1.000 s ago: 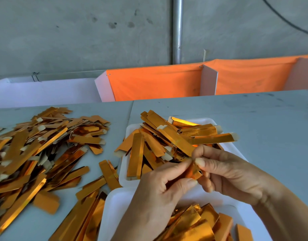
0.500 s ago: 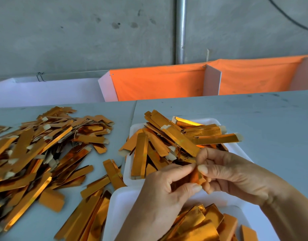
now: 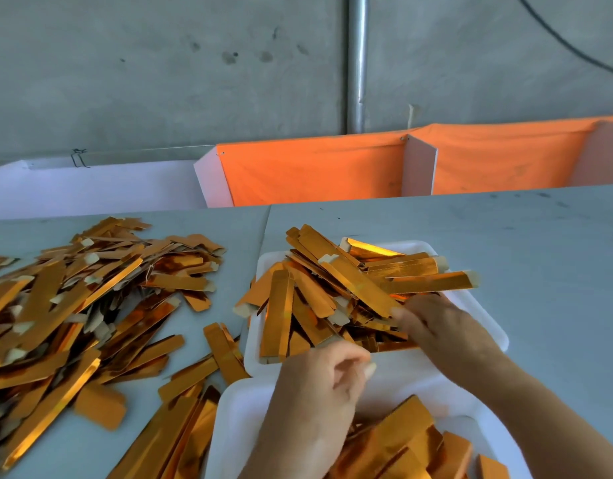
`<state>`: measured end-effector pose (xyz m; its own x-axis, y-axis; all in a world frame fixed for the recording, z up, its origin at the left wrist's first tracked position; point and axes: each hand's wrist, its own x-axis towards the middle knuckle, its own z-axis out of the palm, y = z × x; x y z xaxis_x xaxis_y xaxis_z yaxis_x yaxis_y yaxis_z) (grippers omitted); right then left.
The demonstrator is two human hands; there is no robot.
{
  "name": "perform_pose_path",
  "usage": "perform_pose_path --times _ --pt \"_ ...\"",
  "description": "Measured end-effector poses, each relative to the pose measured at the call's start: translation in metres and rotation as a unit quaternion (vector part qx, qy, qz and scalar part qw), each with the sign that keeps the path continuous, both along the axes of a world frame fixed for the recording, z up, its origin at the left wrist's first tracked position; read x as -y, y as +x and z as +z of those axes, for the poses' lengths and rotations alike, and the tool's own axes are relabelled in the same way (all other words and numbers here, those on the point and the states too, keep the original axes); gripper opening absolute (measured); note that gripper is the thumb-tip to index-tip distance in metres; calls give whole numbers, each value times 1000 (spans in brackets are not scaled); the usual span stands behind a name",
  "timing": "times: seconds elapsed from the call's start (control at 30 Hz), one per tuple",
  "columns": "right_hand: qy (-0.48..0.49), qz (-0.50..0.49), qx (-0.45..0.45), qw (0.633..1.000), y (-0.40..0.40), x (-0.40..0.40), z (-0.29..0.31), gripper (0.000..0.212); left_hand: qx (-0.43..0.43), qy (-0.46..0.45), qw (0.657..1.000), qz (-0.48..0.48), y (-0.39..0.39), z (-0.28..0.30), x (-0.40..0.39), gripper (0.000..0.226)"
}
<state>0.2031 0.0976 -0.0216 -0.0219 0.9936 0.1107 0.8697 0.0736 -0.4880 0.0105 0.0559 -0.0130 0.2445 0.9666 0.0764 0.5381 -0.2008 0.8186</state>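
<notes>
Among gold strips [image 3: 350, 281], right hand [image 3: 439, 330]

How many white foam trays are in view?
2. A far white foam tray at centre, heaped with gold foil strips, where the right hand reaches; a near white foam tray under the left hand.

An orange cloth [image 3: 315, 171] hung behind the grey table [image 3: 540, 236]; a metal pipe [image 3: 357, 63] ran up the concrete wall [image 3: 125, 63].
</notes>
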Motion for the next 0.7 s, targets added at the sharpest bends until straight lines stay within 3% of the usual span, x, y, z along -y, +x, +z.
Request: perform_pose_path --times 0.07,0.17,0.3,0.4,0.53,0.7 --pt "-56 41 73 995 0 -3 -5 61 -29 32 999 32 2 0 0 19" --pt "-96 60 80 990 1 -7 -3 75 -89 83 990 69 4 -1 0 27" --pt "-125 79 89 985 1 -13 -2 75 -110 97 987 73 5 0 -1 31" --pt "-127 75 96 984 1 -15 -4 58 -117 106 985 66 6 0 -1 31" --pt "-57 68 -10 996 5 -14 -4 26 -113 113 985 68 5 -2 -1 31" --pt "46 -33 -165 985 3 -10 0 22 -108 105 986 73 4 -3 -2 32"
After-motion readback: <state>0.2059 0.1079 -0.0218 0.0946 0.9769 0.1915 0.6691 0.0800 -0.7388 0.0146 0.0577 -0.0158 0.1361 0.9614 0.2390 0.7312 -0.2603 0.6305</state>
